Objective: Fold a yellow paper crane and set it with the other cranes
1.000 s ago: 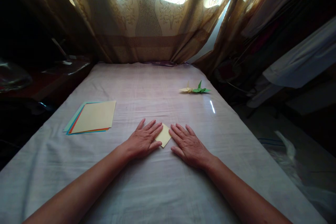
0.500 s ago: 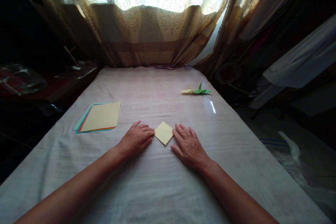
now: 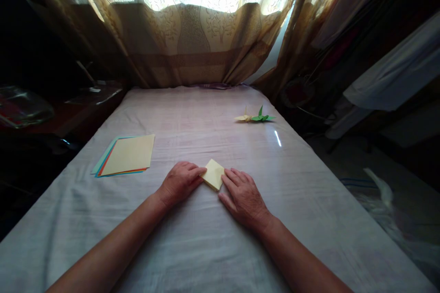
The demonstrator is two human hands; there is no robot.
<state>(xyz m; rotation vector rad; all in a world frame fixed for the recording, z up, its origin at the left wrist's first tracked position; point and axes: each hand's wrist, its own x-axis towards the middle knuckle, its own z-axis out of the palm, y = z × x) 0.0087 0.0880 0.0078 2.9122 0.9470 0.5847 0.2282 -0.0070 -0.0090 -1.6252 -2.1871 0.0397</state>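
A pale yellow folded paper (image 3: 213, 173), diamond-shaped, lies on the cloth-covered surface between my hands. Its left edge is lifted a little, and layers show along the lower left side. My left hand (image 3: 183, 180) pinches the left corner, thumb on top and the other fingers curled beneath or behind. My right hand (image 3: 244, 194) rests flat with fingers stretched out, their tips touching the paper's right corner.
To the left lies a stack of square coloured sheets (image 3: 129, 155), cream on top. A cream folded paper crane (image 3: 245, 118) and a green one (image 3: 263, 117) sit at the back right. A patterned curtain (image 3: 192, 32) hangs behind.
My left hand has turned from lying flat beside the paper to pinching its left corner, which is now raised slightly. My right hand stays at the right corner. The view has shifted a little.
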